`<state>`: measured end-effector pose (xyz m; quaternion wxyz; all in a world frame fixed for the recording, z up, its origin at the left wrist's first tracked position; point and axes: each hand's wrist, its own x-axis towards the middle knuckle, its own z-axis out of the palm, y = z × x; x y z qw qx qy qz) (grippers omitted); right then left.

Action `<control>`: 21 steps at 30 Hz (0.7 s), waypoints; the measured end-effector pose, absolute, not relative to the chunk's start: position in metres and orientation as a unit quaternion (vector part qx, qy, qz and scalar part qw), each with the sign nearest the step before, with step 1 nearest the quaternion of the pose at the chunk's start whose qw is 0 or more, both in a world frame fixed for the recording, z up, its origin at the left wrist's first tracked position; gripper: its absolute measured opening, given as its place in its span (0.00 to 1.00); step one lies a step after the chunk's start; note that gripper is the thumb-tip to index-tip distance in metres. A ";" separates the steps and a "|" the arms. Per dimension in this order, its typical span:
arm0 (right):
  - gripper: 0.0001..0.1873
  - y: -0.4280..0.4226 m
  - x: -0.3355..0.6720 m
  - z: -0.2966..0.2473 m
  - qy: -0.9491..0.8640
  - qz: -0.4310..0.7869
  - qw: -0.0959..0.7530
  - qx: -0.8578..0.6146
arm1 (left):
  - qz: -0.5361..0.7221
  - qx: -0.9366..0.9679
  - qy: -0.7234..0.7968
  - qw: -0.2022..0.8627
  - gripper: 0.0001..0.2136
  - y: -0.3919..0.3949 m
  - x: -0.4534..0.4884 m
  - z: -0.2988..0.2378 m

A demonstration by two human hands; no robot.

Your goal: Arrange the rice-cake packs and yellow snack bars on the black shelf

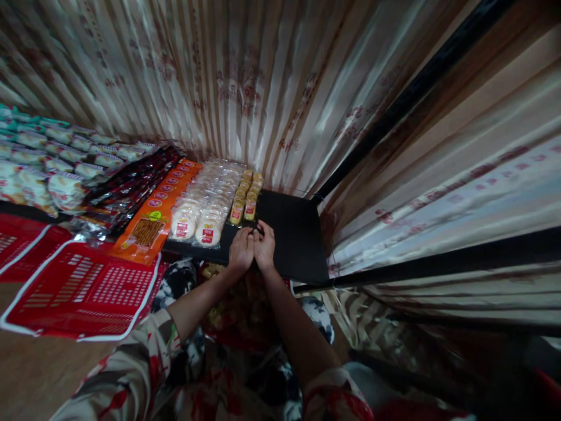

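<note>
Red-splotched beige sleeves (131, 356) facing flat black tabletop (291, 234)

L hand (241, 250) & R hand (264, 245) together, fingers curled; can't tell if gripping. 2 rows small yellow plastic packs (238, 210) just beyond, on tabletop; clear plastic pks (210, 202) w/ white discs (208, 232) alongside.

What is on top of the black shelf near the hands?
Round white packets and two rows of yellow packets lie on the shelf, with the left hand and right hand in front. The packets hide the shelf beneath; what the hands cover cannot be seen.
</note>
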<state>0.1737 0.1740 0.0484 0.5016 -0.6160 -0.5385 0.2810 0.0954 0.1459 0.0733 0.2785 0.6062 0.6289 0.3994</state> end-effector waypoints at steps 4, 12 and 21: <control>0.17 0.136 0.172 0.056 -0.533 0.291 0.511 -0.608 | 0.409 0.614 0.615 0.277 0.14 0.110 0.089 0.069; 0.16 0.053 0.180 0.034 -0.608 0.261 0.442 -0.605 | 0.350 0.653 0.585 0.331 0.13 0.043 0.083 0.045; 0.17 0.042 0.201 -0.035 -0.586 0.311 0.099 -0.742 | 0.156 0.560 0.668 0.465 0.15 0.033 0.089 -0.005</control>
